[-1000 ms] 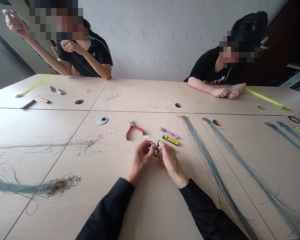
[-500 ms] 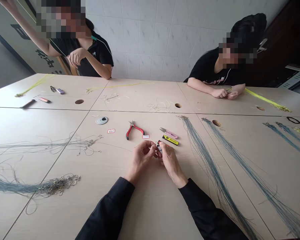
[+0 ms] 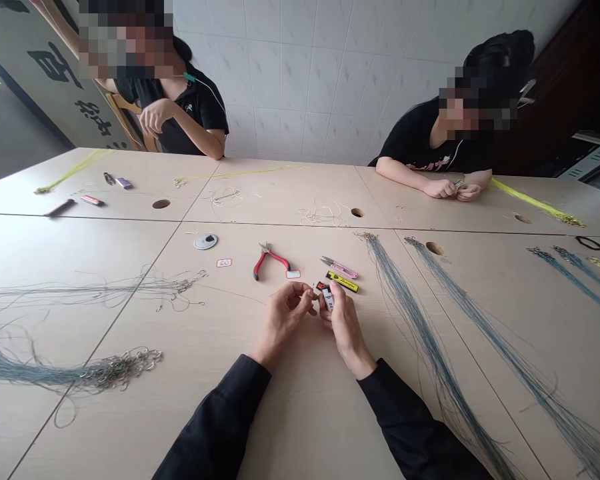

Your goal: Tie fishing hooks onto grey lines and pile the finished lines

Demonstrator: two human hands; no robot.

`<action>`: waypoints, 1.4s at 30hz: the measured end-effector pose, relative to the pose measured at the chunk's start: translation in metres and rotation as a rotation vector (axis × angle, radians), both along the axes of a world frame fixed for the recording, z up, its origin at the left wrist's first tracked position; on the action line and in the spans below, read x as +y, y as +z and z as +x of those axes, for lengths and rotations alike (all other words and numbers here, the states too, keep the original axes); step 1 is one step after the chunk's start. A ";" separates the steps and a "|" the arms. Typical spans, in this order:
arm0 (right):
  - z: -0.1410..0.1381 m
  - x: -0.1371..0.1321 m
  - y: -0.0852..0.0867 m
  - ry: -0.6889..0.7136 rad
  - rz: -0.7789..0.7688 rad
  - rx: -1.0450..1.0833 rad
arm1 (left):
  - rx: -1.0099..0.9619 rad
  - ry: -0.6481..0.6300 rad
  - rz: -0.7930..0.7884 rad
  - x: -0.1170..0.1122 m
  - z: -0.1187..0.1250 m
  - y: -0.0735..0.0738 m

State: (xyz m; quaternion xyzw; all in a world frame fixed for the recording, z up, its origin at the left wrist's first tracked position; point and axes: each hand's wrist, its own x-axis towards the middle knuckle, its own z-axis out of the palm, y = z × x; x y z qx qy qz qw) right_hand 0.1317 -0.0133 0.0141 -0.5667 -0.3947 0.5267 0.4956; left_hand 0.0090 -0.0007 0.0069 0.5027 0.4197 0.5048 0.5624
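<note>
Head view: the right hand (image 3: 345, 327) grips a lighter (image 3: 329, 299) between thumb and fingers, its top end protruding. Just beside that end, the left hand (image 3: 287, 313) pinches a thin line (image 3: 237, 295) trailing leftward; the pinched tip is too small to read.

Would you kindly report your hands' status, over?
Right hand: holding lighter. Left hand: curled beside it, grasp too small to tell. Pliers, pink snips lying just beyond.

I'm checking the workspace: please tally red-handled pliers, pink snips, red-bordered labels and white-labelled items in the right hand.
Red-handled pliers: 1
Pink snips: 1
Red-bordered labels: 2
White-labelled item in right hand: 1
Total: 5
</note>
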 end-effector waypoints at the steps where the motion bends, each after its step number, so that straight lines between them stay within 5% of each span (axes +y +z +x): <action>1: 0.001 0.000 0.000 -0.015 0.038 -0.020 | 0.011 0.005 -0.003 0.000 0.000 0.000; 5: 0.007 0.000 0.000 -0.017 0.150 -0.094 | 0.027 -0.005 -0.004 0.000 -0.001 0.001; 35: 0.012 0.004 0.006 0.139 0.312 -0.165 | 0.119 -0.049 0.005 0.002 -0.004 -0.001; 39: 0.021 0.000 0.015 0.053 0.338 -0.220 | 0.211 -0.076 0.049 0.000 -0.004 0.003; 42: 0.043 -0.007 0.034 -0.154 0.333 -0.209 | 0.270 -0.082 0.084 -0.002 -0.005 0.006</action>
